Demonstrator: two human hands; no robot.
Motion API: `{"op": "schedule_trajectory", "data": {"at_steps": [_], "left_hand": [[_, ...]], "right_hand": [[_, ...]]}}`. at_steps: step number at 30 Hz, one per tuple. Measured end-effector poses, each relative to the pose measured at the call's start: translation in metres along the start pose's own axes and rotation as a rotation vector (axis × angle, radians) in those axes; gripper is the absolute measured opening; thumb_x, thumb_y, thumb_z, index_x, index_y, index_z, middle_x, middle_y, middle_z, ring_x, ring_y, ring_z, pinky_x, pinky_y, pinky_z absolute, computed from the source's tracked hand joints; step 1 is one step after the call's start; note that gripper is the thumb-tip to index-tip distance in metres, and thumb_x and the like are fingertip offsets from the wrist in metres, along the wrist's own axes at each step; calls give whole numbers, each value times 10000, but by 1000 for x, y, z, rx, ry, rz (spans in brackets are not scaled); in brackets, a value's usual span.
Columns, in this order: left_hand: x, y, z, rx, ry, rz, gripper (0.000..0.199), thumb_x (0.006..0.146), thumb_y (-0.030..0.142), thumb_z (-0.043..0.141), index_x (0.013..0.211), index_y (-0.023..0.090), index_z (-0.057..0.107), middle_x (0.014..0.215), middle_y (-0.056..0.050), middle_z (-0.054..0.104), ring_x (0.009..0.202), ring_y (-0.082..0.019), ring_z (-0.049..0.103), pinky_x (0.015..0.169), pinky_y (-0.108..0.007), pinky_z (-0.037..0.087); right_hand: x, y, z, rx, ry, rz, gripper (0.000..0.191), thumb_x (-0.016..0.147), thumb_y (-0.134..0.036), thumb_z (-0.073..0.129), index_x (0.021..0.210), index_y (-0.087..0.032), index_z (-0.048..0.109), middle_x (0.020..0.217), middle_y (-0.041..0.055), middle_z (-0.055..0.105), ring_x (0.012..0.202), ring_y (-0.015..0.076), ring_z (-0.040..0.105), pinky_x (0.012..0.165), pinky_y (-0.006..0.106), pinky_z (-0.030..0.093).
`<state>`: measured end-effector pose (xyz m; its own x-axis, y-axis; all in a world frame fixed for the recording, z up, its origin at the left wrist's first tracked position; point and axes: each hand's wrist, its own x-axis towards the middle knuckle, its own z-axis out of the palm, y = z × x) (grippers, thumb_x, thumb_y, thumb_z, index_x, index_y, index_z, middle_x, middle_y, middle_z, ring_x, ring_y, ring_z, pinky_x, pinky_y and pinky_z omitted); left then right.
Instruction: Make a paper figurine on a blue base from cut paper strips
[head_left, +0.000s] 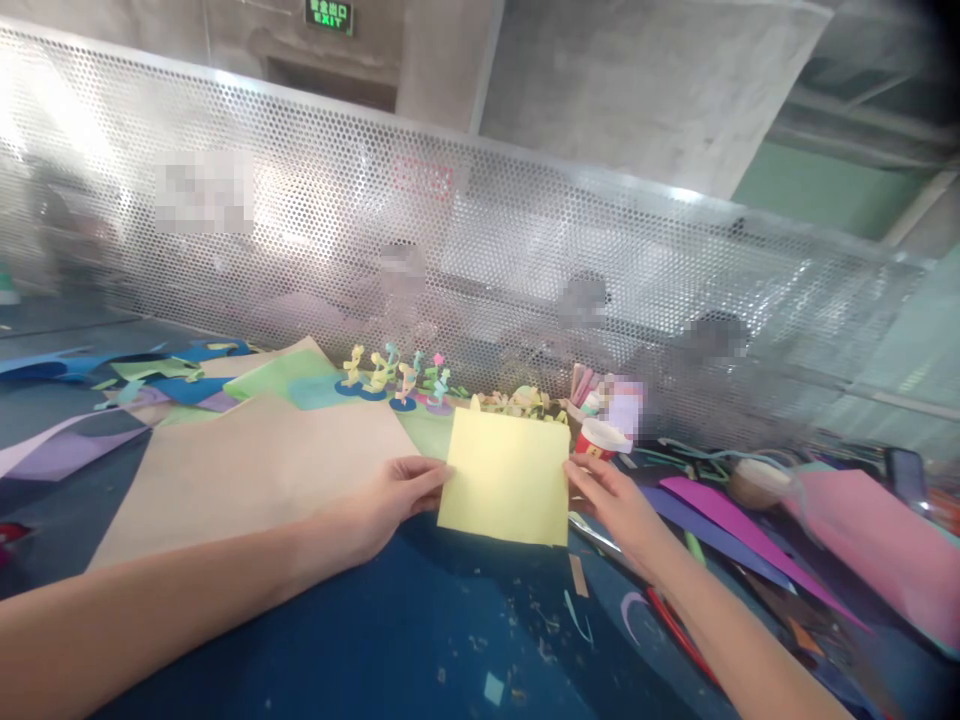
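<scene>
A nearly square sheet of yellow paper (506, 480) is held up above the dark blue tabletop (360, 640). My left hand (401, 500) pinches its left edge between thumb and fingers. On the opposite edge, my right hand (607, 490) grips the same sheet in a like pinch. Behind the sheet stands a red paper cup (598, 437) with a white rim, partly covered by my right hand and the paper. Small paper figures (405, 380) in yellow, blue and orange stand on dark round bases, beyond my left hand.
A large beige sheet (262, 470) lies at the left, with coloured scraps (180, 385) behind it. At the right are magenta paper (750, 535), pink sheets (892, 550), a phone (907, 477) and a red-handled tool (679, 630). A perforated metal screen (487, 250) borders the far side.
</scene>
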<state>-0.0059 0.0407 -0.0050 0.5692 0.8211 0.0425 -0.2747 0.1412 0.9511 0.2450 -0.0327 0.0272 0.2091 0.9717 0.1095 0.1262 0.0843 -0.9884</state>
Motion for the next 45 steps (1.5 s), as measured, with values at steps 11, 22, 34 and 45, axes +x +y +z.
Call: {"op": "schedule_trajectory", "data": {"at_steps": [11,22,34,45], "left_hand": [[-10,4,12,-102,-69,-50,146,691,252,705,735,168,594,781,11,658,764,-124,613,751,-259,475],[-26,16,30,-83,-279,-41,96,751,223,640,806,150,611,889,-34,675,847,-157,612,830,-291,442],[-3,29,6,-479,-186,-242,528,804,562,403,1216,242,485,1014,-56,670,906,-252,632,771,-346,468],[-3,44,11,-460,-412,-301,548,828,532,408,1269,208,440,1158,-97,600,1047,-296,555,864,-403,415]], "right_hand": [[-15,-2,32,-460,74,-218,422,764,-489,548,1067,-206,468,1090,103,565,981,231,565,799,360,484],[-43,-36,55,-250,-304,95,406,755,-326,621,1134,-201,547,1106,67,621,961,223,605,840,362,487],[-18,-48,-2,364,81,274,316,769,-139,504,1077,-166,570,905,41,717,767,204,677,640,320,564],[-22,-45,16,393,27,388,287,773,-185,537,1052,-130,573,819,73,726,728,220,685,685,337,549]]}}
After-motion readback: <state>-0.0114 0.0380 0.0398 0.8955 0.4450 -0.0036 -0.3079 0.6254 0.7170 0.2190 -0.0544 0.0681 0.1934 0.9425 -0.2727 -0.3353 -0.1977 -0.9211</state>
